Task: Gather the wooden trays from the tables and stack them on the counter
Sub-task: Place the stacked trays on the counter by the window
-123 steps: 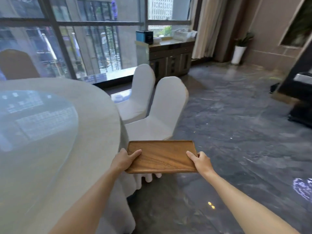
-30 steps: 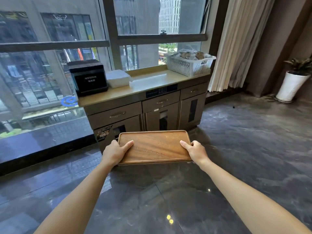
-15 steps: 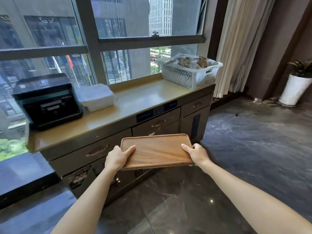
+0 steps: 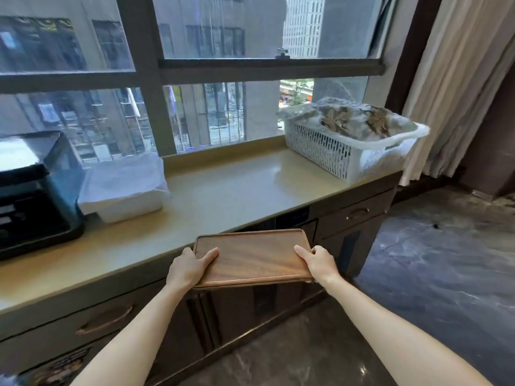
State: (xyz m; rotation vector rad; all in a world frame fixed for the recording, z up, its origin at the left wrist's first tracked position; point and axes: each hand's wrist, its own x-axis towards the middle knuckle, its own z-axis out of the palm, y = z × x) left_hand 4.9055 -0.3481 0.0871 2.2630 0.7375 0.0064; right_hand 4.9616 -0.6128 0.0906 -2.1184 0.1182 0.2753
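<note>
I hold a flat rectangular wooden tray (image 4: 255, 257) level in front of me, just before the counter's front edge. My left hand (image 4: 189, 267) grips its left short side, thumb on top. My right hand (image 4: 317, 261) grips the right short side the same way. The beige counter (image 4: 223, 196) runs under the window, its top slightly beyond and above the tray's far edge. No other tray shows on it.
A black appliance (image 4: 33, 196) stands at the counter's left end, with a white covered box (image 4: 125, 188) beside it. A white plastic basket (image 4: 351, 149) holding folded cloth sits at the right end. Drawers and cabinet doors (image 4: 356, 215) lie below. Curtain (image 4: 459, 87) hangs at right.
I have carried the tray from the round table to the counter. Over the last second the counter has come much closer, and the tray now hangs at its front edge.
</note>
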